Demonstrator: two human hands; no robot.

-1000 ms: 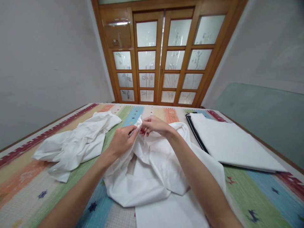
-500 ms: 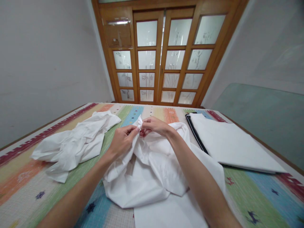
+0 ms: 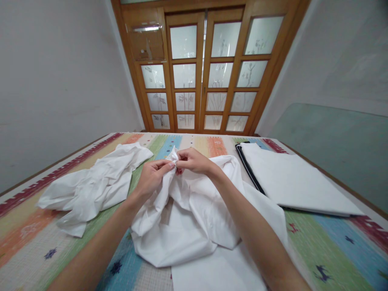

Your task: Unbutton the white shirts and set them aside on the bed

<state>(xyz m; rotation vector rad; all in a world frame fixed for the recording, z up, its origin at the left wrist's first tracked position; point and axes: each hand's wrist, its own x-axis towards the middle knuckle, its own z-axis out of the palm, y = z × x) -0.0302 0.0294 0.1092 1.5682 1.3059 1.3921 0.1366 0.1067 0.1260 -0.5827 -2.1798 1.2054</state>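
Observation:
A white cloth garment (image 3: 194,226) lies bunched on the table in front of me, its near part spread flat towards the front edge. My left hand (image 3: 153,176) pinches a gathered upper edge of it between thumb and fingers. Right beside, my right hand (image 3: 194,160) grips the same raised bit of fabric, its fingertips touching those of the left. What exactly lies between the fingertips is too small to make out. The raised tip of cloth sticks up just above both hands.
A crumpled white cloth (image 3: 97,184) lies to the left. On the right rests a folded white cloth (image 3: 297,180) with a black, white-striped edge. Both lie on a striped, patterned tablecloth (image 3: 327,242). Beyond the table stand wooden doors (image 3: 200,93) with frosted panes.
Both hands, still pinching the fabric together, have shifted very slightly left in view. The camera view has moved a little too. The grip looks the same.

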